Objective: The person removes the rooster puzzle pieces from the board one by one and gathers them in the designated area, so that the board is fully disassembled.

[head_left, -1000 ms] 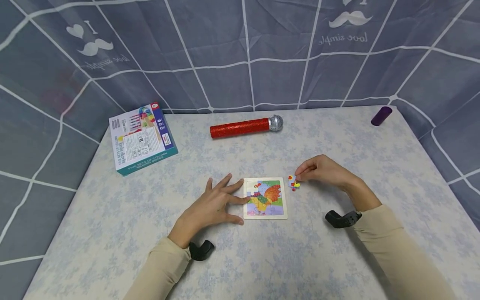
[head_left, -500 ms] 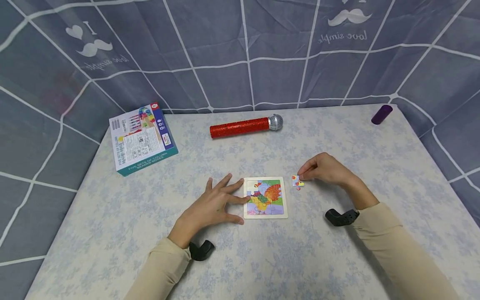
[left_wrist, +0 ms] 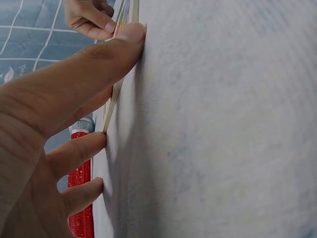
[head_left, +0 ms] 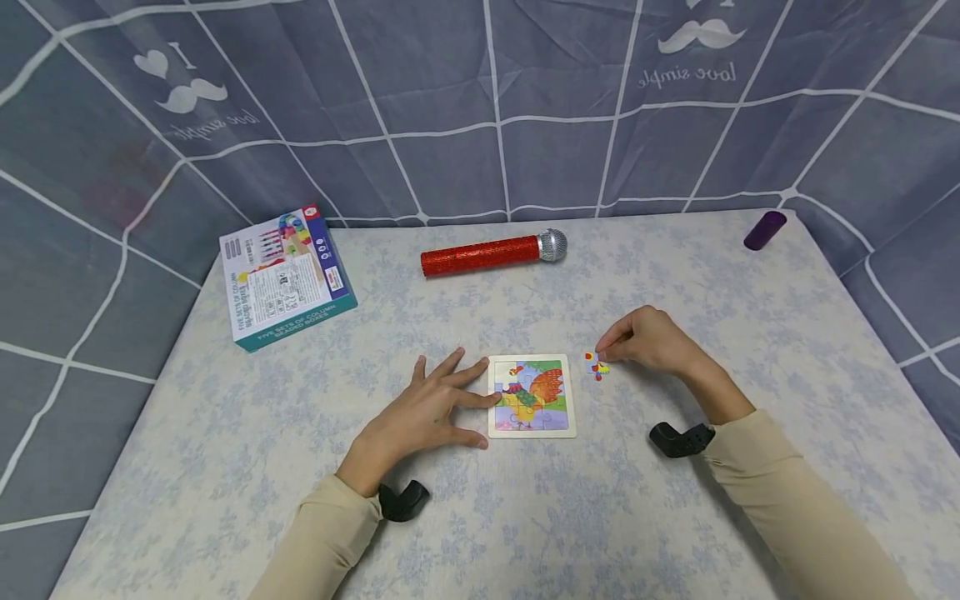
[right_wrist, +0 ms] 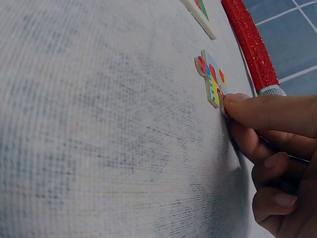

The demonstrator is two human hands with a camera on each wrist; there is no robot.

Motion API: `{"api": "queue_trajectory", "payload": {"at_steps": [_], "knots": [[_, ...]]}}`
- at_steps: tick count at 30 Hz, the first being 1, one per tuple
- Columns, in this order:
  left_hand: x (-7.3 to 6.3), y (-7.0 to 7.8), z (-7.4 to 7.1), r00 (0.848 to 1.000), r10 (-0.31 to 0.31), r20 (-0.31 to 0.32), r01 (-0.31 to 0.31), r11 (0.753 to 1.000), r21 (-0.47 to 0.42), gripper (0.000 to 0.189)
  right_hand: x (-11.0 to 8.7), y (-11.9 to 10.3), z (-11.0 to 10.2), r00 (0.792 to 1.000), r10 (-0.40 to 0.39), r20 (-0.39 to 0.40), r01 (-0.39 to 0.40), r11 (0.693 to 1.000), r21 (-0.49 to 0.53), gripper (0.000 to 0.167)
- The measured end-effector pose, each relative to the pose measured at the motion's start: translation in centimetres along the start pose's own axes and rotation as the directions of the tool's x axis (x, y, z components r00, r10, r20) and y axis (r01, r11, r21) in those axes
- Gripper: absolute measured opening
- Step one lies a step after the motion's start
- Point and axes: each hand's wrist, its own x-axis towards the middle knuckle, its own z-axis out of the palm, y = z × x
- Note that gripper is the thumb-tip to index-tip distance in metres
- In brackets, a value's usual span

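A square jigsaw puzzle (head_left: 534, 400) showing a rooster lies in a pale wooden frame in the middle of the table. Its upper left corner shows a bare, pale gap. My left hand (head_left: 435, 408) lies with fingers spread at the frame's left side, one fingertip over the picture and the thumb near the lower left corner. To the right of the frame, my right hand (head_left: 651, 343) pinches a puzzle piece (right_wrist: 214, 79) between thumb and index finger. That piece has blue, red and yellow patches and a rounded red tab.
Behind the puzzle lies a red glittery microphone (head_left: 483, 255) with a silver head. A toy box (head_left: 285, 279) sits at the back left, and a dark purple cylinder (head_left: 764, 231) at the back right. Blue-grey curtain (head_left: 450, 92) surrounds the table's back and sides.
The right hand and the puzzle piece have shifted slightly to the right, away from the frame, and the piece has turned a little. My left hand and the frame stay put.
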Motion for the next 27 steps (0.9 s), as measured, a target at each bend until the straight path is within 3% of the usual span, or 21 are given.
{"api": "queue_trajectory", "payload": {"at_steps": [9, 15, 20, 27], "knots": [[0.0, 0.1, 0.0, 1.000, -0.002, 0.007, 0.002, 1.000, 0.002, 0.064, -0.1, -0.2, 0.0, 1.000, -0.020, -0.017, 0.021, 1.000, 0.008, 0.010], [-0.1, 0.0, 0.0, 1.000, 0.001, 0.007, -0.001, 1.000, -0.005, 0.064, 0.7, -1.0, 1.2, 0.991, -0.130, 0.014, 0.129, 0.990, 0.064, 0.014], [0.0, 0.0, -0.1, 1.000, 0.000, 0.020, 0.000, 1.000, -0.008, 0.064, 1.6, -2.3, 3.0, 0.950, -0.296, 0.102, 0.289, 0.955, 0.072, 0.020], [0.0, 0.1, -0.2, 1.000, 0.007, 0.022, -0.007, 1.000, -0.004, 0.064, 2.6, -4.0, 4.9, 0.899, -0.379, 0.219, 0.359, 0.925, 0.127, 0.028]]}}
